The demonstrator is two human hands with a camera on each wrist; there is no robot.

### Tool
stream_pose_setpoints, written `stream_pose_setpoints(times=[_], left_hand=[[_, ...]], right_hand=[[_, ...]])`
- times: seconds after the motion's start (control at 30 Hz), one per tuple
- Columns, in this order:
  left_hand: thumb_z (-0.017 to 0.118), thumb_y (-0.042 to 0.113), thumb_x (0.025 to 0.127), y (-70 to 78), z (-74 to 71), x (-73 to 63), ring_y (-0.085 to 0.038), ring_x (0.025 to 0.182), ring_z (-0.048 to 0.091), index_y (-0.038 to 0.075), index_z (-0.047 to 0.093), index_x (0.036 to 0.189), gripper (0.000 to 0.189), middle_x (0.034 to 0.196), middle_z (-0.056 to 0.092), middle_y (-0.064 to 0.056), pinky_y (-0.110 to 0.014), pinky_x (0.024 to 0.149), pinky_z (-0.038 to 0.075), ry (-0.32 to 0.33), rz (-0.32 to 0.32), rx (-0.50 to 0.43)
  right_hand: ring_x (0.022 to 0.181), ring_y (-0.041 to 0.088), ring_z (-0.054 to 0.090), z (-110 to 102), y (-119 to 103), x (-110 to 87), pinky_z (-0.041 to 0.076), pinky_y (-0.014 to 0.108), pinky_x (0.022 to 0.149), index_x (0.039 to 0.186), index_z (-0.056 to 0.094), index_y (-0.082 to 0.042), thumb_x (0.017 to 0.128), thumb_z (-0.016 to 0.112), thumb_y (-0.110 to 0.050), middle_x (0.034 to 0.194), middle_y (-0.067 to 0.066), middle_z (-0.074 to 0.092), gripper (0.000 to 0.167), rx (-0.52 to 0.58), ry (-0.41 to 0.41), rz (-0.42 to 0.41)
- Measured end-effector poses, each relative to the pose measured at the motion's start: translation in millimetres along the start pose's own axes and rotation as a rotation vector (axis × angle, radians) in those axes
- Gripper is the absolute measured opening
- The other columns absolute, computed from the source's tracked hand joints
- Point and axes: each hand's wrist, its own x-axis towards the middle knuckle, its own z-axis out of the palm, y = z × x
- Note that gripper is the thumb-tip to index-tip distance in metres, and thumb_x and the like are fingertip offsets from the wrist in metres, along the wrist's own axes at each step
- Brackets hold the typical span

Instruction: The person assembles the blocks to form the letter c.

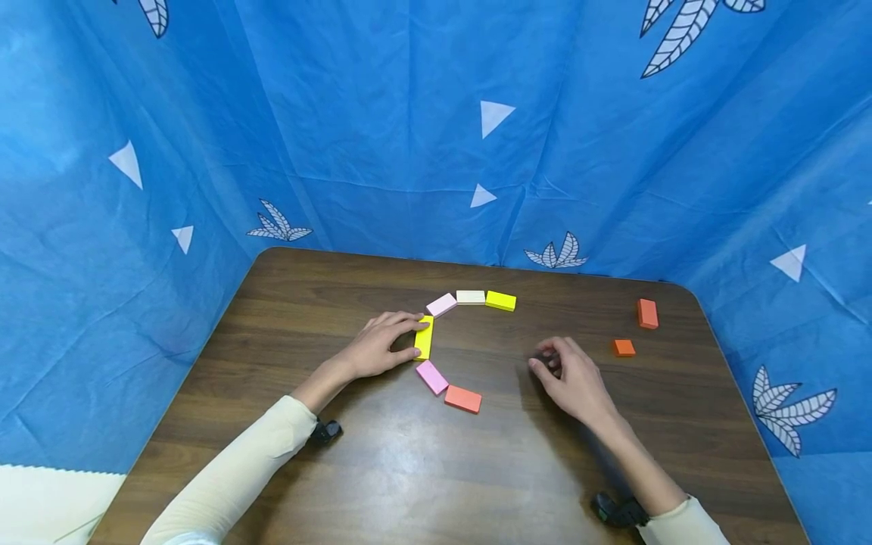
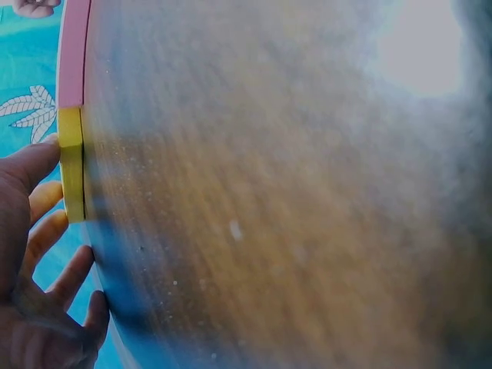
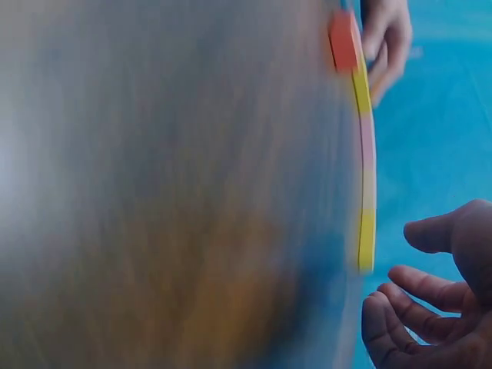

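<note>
In the head view, a yellow block (image 1: 424, 337) lies flat on the table with my left hand (image 1: 381, 344) over its left side. The thumb is at the block's near end and the fingertips are toward its far end, gripping it. In the left wrist view, the thumb meets the yellow block (image 2: 71, 165) beside a pink block (image 2: 73, 54). My right hand (image 1: 572, 378) hovers over the table to the right, fingers loosely curled, holding nothing. In the right wrist view, a gap shows between the thumb and fingers of the right hand (image 3: 446, 300).
Light pink (image 1: 441, 305), cream (image 1: 470, 297) and yellow (image 1: 500, 301) blocks curve away at the far end; pink (image 1: 432, 377) and coral (image 1: 463, 399) blocks curve toward the near side. A red block (image 1: 648, 313) and an orange block (image 1: 624, 348) lie at right. A blue curtain (image 1: 409, 151) hangs behind the table.
</note>
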Motion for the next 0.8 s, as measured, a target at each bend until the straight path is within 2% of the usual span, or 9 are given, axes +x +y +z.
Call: stream_pose_setpoints(times=[0.27, 0.37, 0.53, 0.67, 0.8], left_hand=[[0.072, 0.041, 0.104, -0.9, -0.2, -0.8, -0.03, 0.153, 0.047, 0.025, 0.059, 0.156, 0.056, 0.167, 0.051, 0.003, -0.063, 0.124, 0.035, -0.003, -0.002, -0.01], [0.072, 0.041, 0.104, -0.7, -0.8, -1.2, -0.03, 0.153, 0.048, 0.025, 0.059, 0.156, 0.056, 0.167, 0.051, 0.003, -0.063, 0.124, 0.035, -0.004, 0.0, -0.008], [0.072, 0.041, 0.104, 0.5, -1.8, -1.8, -0.03, 0.153, 0.047, 0.027, 0.058, 0.157, 0.057, 0.168, 0.05, 0.004, -0.063, 0.125, 0.034, -0.009, -0.001, -0.013], [0.071, 0.042, 0.105, 0.6, -1.4, -2.1, -0.03, 0.154, 0.046, 0.028, 0.057, 0.157, 0.057, 0.168, 0.05, 0.004, -0.062, 0.126, 0.033, -0.017, -0.01, -0.01], [0.07, 0.042, 0.105, -0.3, -0.2, -1.5, -0.03, 0.154, 0.046, 0.029, 0.056, 0.158, 0.057, 0.168, 0.05, 0.004, -0.063, 0.126, 0.034, -0.014, -0.008, -0.006]], right_hand=[[0.098, 0.032, 0.066, -49, 54, 26.4, 0.049, 0.032, 0.077, 0.126, 0.067, 0.0, 0.107, 0.067, -0.032, 0.117, 0.022, 0.067, 0.037, 0.03, 0.142, 0.097], [0.098, 0.034, 0.065, -62, 71, 34.2, 0.047, 0.036, 0.076, 0.127, 0.066, 0.003, 0.107, 0.065, -0.031, 0.116, 0.024, 0.067, 0.04, 0.016, 0.178, 0.133], [0.103, 0.038, 0.06, -78, 103, 44.8, 0.04, 0.041, 0.08, 0.129, 0.064, 0.006, 0.107, 0.063, -0.032, 0.117, 0.027, 0.064, 0.044, -0.022, 0.236, 0.207], [0.11, 0.043, 0.056, -87, 126, 52.8, 0.038, 0.044, 0.083, 0.134, 0.06, 0.008, 0.106, 0.064, -0.033, 0.125, 0.03, 0.059, 0.05, -0.02, 0.265, 0.311], [0.124, 0.05, 0.048, -96, 141, 59.5, 0.039, 0.057, 0.093, 0.147, 0.051, 0.01, 0.105, 0.063, -0.036, 0.142, 0.036, 0.048, 0.064, 0.037, 0.265, 0.447]])
